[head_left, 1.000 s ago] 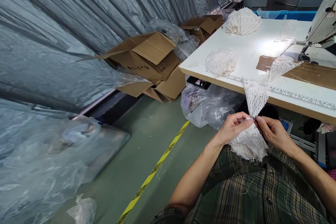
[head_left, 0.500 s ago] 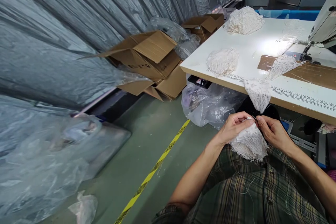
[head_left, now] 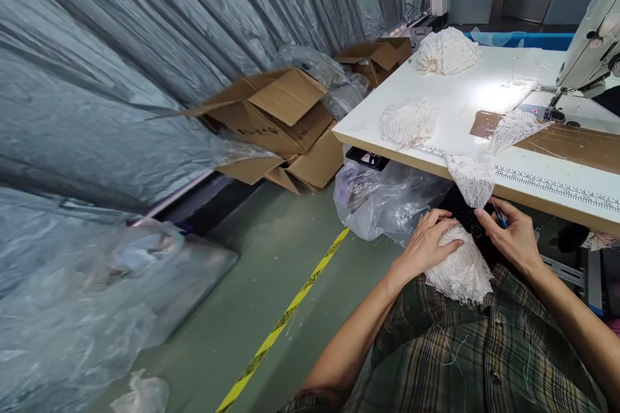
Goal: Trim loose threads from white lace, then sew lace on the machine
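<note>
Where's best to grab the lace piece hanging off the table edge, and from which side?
Probably pinch the lace piece at its narrow lower tip, from below on the wearer's side: it tapers downward past the table edge, while its upper part lies on the tabletop. The right hand, holding a blue-handled tool, is closest.

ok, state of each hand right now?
Left hand: open, resting on the white lace bundle.
Right hand: closed, holding a blue-handled tool; grip on hanging lace unclear.

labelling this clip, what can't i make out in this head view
All in the head view:
Blue tool: partly hidden by the right hand.
Lap lace stack: partly covered by the left hand.
Sewing machine: cut off by right edge.
Carton print: too small to read.
</note>
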The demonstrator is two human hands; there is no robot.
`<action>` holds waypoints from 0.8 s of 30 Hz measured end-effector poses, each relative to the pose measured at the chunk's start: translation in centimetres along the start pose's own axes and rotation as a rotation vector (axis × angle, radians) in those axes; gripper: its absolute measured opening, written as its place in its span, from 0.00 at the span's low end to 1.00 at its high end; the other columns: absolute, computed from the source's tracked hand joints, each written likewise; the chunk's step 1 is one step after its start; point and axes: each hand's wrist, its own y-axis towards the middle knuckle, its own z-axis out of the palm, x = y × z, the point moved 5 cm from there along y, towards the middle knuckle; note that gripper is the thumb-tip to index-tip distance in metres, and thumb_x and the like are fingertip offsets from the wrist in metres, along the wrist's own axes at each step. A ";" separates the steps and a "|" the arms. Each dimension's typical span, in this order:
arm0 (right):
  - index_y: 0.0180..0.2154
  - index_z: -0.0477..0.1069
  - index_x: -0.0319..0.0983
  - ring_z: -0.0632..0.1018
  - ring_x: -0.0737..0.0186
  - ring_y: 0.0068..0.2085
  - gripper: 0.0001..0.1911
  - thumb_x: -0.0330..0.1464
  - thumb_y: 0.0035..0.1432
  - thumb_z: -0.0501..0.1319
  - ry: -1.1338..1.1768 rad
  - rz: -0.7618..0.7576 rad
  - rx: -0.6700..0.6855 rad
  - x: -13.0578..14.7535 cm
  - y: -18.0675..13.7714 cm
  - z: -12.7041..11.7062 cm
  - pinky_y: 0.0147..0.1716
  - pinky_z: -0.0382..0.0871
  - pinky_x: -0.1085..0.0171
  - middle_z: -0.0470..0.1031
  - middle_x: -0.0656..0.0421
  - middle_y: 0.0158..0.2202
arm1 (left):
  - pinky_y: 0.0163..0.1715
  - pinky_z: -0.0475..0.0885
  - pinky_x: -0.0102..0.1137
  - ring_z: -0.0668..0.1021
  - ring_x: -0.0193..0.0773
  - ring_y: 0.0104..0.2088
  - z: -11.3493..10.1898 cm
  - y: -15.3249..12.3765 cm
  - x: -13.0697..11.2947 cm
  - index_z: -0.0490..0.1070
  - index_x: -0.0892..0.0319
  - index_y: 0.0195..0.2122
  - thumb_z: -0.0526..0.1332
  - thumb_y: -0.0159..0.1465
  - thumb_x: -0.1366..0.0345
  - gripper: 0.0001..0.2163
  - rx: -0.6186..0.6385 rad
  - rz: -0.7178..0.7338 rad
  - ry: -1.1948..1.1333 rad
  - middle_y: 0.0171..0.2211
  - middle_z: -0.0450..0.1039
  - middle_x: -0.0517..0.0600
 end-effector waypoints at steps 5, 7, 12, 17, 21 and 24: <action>0.26 0.70 0.38 0.59 0.68 0.22 0.20 0.49 0.56 0.61 0.028 -0.098 0.003 0.6 0.2 0.4 0.22 0.57 0.66 0.61 0.64 0.20 | 0.58 0.64 0.44 0.71 0.48 0.56 -0.7 0.7 0.5 0.74 0.56 0.48 0.67 0.60 0.55 0.17 -0.075 -0.043 -0.260 0.53 0.70 0.57; 0.24 0.68 0.38 0.59 0.68 0.23 0.19 0.46 0.58 0.60 0.024 -0.135 0.066 1.1 -0.8 0.5 0.22 0.57 0.67 0.61 0.64 0.21 | 0.57 0.65 0.43 0.73 0.49 0.55 -0.8 1.3 0.7 0.73 0.58 0.48 0.69 0.56 0.48 0.24 -0.079 -0.110 -0.519 0.53 0.72 0.58; 0.22 0.63 0.39 0.60 0.69 0.22 0.20 0.41 0.63 0.58 0.034 -0.213 0.390 2.6 -4.9 1.5 0.23 0.57 0.68 0.59 0.64 0.19 | 0.46 0.71 0.38 0.78 0.48 0.46 1.2 2.4 -0.2 0.72 0.60 0.50 0.71 0.44 0.37 0.39 0.199 -0.265 -1.160 0.49 0.76 0.61; 0.24 0.69 0.38 0.60 0.69 0.23 0.19 0.39 0.66 0.56 0.006 -0.244 0.643 2.9 -7.7 1.8 0.23 0.56 0.67 0.63 0.63 0.20 | 0.35 0.71 0.32 0.79 0.39 0.32 2.4 2.5 -2.1 0.73 0.62 0.51 0.76 0.40 0.43 0.40 0.449 -0.283 -1.316 0.40 0.79 0.60; 0.30 0.78 0.39 0.69 0.67 0.26 0.15 0.39 0.64 0.60 0.025 -0.232 0.579 2.1 -7.9 0.9 0.26 0.63 0.66 0.73 0.59 0.25 | 0.30 0.66 0.27 0.74 0.30 0.25 1.5 2.8 -1.8 0.78 0.63 0.39 0.78 0.40 0.53 0.28 0.368 -0.339 -1.126 0.27 0.76 0.49; 0.28 0.79 0.39 0.70 0.64 0.26 0.17 0.45 0.59 0.65 0.058 -0.129 0.264 1.2 -7.1 -0.9 0.25 0.65 0.64 0.72 0.57 0.24 | 0.30 0.64 0.26 0.72 0.28 0.25 0.3 3.3 -1.3 0.77 0.63 0.29 0.78 0.40 0.54 0.22 0.170 -0.331 -1.036 0.25 0.74 0.46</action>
